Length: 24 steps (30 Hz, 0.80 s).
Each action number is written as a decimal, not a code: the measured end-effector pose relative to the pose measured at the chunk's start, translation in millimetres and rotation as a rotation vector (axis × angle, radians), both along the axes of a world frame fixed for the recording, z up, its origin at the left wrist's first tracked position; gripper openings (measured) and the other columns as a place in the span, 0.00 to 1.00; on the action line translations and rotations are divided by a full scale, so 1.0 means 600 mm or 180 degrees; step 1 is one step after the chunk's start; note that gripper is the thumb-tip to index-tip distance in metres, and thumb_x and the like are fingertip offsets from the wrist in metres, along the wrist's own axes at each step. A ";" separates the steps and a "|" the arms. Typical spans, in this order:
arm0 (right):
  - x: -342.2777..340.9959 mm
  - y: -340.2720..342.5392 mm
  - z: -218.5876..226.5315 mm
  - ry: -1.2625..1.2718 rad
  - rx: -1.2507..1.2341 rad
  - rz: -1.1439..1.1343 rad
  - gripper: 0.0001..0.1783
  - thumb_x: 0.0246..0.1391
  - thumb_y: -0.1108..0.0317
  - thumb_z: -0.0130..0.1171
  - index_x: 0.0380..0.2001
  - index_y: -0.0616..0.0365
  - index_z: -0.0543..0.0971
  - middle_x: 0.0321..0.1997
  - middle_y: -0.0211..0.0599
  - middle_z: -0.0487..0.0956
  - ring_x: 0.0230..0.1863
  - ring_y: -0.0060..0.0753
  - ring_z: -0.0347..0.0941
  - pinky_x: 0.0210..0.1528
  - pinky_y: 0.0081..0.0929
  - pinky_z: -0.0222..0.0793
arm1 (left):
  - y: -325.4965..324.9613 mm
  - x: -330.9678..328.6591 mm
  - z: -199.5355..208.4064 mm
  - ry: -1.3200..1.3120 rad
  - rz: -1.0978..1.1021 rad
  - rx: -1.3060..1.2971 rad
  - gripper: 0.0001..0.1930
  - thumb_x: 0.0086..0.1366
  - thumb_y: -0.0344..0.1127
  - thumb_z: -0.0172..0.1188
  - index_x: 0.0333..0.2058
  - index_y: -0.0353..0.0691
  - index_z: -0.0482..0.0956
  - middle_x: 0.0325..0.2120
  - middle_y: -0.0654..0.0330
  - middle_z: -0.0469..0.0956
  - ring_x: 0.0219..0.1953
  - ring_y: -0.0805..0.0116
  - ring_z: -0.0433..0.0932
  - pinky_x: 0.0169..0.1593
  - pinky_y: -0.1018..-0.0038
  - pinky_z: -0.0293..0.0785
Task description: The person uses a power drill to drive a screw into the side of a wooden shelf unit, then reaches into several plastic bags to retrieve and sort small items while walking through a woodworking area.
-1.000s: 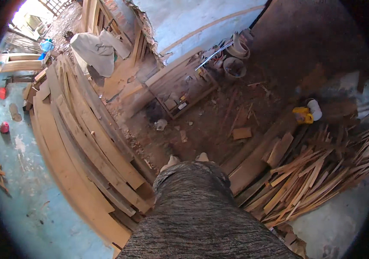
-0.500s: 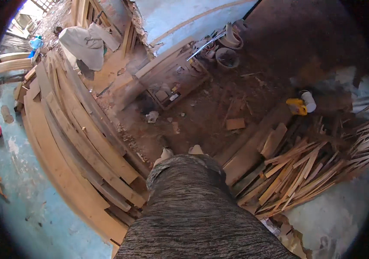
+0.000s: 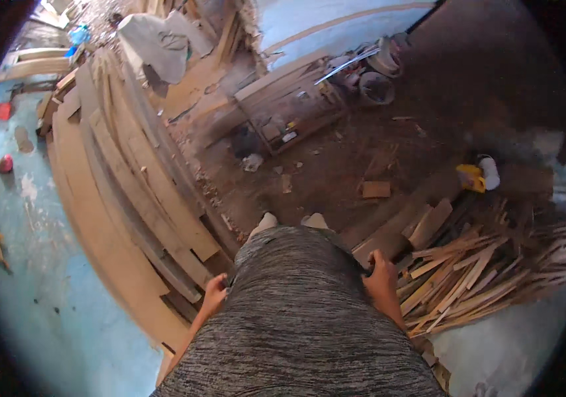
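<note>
At the left side of my grey-and-black streaked shirt (image 3: 289,317), my left hand (image 3: 214,296) is closed, its fingers curled in against the hip. My right hand (image 3: 382,283) is closed at the opposite hip, with the thumb side up and a small dark patch beside the fingers. Whether either hand pinches cloth or something small cannot be made out. Long planks (image 3: 114,192) lie stacked just beyond my left hand. A heap of thin wood strips (image 3: 475,278) lies beyond my right hand.
A yellow container (image 3: 471,178) and a white one (image 3: 489,172) stand beyond the strips. A wooden frame (image 3: 296,122) with scraps lies ahead, near a bucket (image 3: 376,88). A pale cloth (image 3: 157,46) drapes at the far left. A small board (image 3: 376,190) lies on the dirt floor.
Both my hands have come into view at the sides of my shirt. The view has shifted, so the surroundings sit farther right and mostly higher or lower at the edges.
</note>
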State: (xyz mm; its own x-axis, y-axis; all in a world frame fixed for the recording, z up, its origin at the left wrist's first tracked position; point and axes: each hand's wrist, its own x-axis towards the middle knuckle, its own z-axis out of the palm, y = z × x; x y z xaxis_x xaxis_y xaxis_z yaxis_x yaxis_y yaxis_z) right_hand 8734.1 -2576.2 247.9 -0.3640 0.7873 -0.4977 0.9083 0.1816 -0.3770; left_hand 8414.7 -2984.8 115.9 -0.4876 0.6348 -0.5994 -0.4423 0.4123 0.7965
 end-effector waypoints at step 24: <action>0.082 -0.019 0.002 -0.0668 -0.1054 0.0532 0.20 0.37 0.69 0.73 0.37 0.52 0.78 0.33 0.45 0.82 0.38 0.55 0.79 0.41 0.46 0.73 | 0.101 -0.038 0.229 -0.1506 -0.1020 -0.0897 0.16 0.69 0.49 0.65 0.45 0.43 0.80 0.35 0.76 0.75 0.35 0.82 0.68 0.40 0.80 0.63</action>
